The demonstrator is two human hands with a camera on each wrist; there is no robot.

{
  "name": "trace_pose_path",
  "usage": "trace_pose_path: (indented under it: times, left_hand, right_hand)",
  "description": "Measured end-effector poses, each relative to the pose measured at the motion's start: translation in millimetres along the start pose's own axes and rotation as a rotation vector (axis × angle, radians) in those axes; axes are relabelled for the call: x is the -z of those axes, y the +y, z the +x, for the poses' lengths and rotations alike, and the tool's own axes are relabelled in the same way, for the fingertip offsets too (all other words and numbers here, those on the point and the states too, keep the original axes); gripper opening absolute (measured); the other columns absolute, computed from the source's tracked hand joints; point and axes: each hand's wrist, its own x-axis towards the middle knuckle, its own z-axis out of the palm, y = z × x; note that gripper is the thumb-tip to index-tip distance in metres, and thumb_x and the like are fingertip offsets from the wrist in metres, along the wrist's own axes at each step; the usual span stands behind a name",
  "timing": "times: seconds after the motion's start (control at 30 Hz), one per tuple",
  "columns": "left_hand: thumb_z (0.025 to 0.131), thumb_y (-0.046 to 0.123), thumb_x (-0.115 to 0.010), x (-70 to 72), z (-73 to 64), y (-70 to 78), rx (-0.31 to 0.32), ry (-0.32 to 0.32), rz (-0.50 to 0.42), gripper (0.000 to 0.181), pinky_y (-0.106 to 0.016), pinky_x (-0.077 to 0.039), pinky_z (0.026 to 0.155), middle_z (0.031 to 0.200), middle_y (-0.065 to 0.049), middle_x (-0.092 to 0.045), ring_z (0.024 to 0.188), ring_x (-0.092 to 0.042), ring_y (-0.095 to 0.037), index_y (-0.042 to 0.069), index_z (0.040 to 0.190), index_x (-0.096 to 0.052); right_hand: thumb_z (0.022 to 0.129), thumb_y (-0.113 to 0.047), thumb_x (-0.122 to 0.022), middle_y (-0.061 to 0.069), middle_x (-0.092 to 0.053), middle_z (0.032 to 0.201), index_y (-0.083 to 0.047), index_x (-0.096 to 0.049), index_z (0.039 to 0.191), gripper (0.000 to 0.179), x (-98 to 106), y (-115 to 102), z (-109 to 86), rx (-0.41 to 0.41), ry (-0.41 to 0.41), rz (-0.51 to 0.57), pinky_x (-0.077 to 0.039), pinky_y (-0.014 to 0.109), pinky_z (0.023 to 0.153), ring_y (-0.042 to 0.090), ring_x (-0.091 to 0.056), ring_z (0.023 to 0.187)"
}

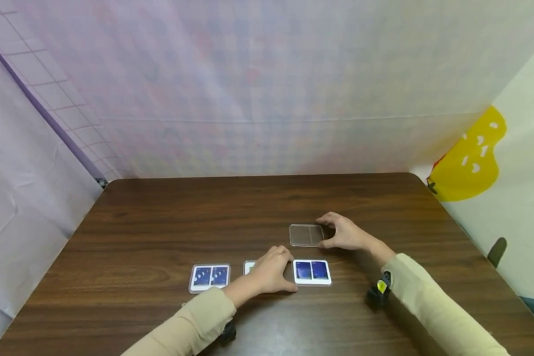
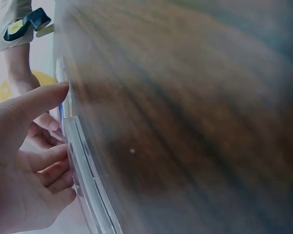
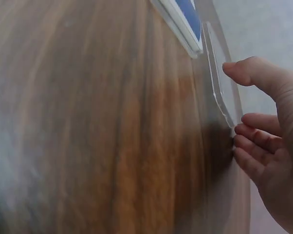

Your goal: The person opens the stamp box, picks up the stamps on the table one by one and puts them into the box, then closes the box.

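Note:
Three flat cases lie in a row on the table. The left case (image 1: 209,278) and the right case (image 1: 312,272) each show a pair of blue pictures in a white frame. My left hand (image 1: 271,271) reaches over the middle case (image 1: 248,266), hiding most of it, with fingertips and thumb spread near the right case's left end. Behind the right case lies an empty-looking clear plastic cover (image 1: 306,235). My right hand (image 1: 344,233) is at its right end, fingers (image 3: 253,141) right by the edge and thumb apart from them.
The brown wooden table (image 1: 160,217) reaches back to a pale curtain (image 1: 249,89). More pale cloth hangs at the left, and a yellow printed shape (image 1: 469,163) shows on the cloth at the right. Dark wrist bands (image 1: 379,290) sit at the sleeves.

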Motion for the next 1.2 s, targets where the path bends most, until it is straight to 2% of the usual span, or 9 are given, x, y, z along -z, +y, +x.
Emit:
trace_pose_path:
  times: [0.23, 0.47, 0.67, 0.97, 1.2]
  left_hand:
    - [0.064, 0.037, -0.078, -0.8, -2.4, 2.3, -0.032, 0.045, 0.010, 0.058, -0.023, -0.045, 0.086, 0.105, -0.005, -0.055, 0.097, -0.049, -0.016, 0.001, 0.107, -0.060]
    - [0.065, 0.036, -0.078, -3.3, -0.3, 4.9, 0.014, 0.028, 0.017, 0.058, -0.022, -0.045, 0.085, 0.107, -0.004, -0.055, 0.098, -0.049, -0.016, 0.002, 0.109, -0.059]
    - [0.066, 0.037, -0.077, -2.2, -0.5, 6.2, 0.030, 0.023, 0.022, 0.059, -0.022, -0.045, 0.085, 0.109, -0.003, -0.055, 0.100, -0.049, -0.016, 0.003, 0.111, -0.059]
    - [0.066, 0.036, -0.077, -3.8, -0.3, 5.3, 0.022, 0.040, 0.008, 0.058, -0.024, -0.045, 0.087, 0.108, -0.004, -0.055, 0.101, -0.049, -0.017, 0.002, 0.109, -0.059]
    - [0.066, 0.036, -0.078, -2.8, -1.4, 4.9, 0.026, 0.041, 0.001, 0.058, -0.024, -0.044, 0.088, 0.108, -0.004, -0.056, 0.102, -0.049, -0.017, 0.003, 0.110, -0.059]
  right_hand:
    - [0.061, -0.024, -0.078, 0.010, -0.057, 0.104, 0.004, -0.059, 0.111, 0.060, -5.7, 0.2, 2.7, 0.042, -0.008, -0.031, -0.045, 0.038, 0.082, 0.021, -0.053, 0.094]
    - [0.061, -0.022, -0.078, 0.008, -0.058, 0.100, 0.001, -0.062, 0.105, 0.052, -6.2, 1.0, 1.5, 0.051, -0.004, -0.062, -0.046, 0.037, 0.080, 0.021, -0.055, 0.091]
    - [0.062, -0.023, -0.078, 0.008, -0.059, 0.099, 0.001, -0.061, 0.104, 0.052, -4.5, -2.7, 0.6, 0.050, -0.015, -0.049, -0.048, 0.036, 0.078, 0.021, -0.057, 0.089]
    - [0.064, -0.019, -0.079, 0.010, -0.057, 0.101, 0.003, -0.060, 0.105, 0.050, 0.4, -7.3, -3.9, 0.030, -0.015, 0.012, -0.050, 0.036, 0.081, 0.023, -0.058, 0.092]
    - [0.065, -0.019, -0.078, 0.010, -0.056, 0.102, 0.003, -0.059, 0.107, 0.051, 8.7, -15.7, -9.2, 0.029, -0.024, 0.019, -0.051, 0.037, 0.080, 0.025, -0.059, 0.093]
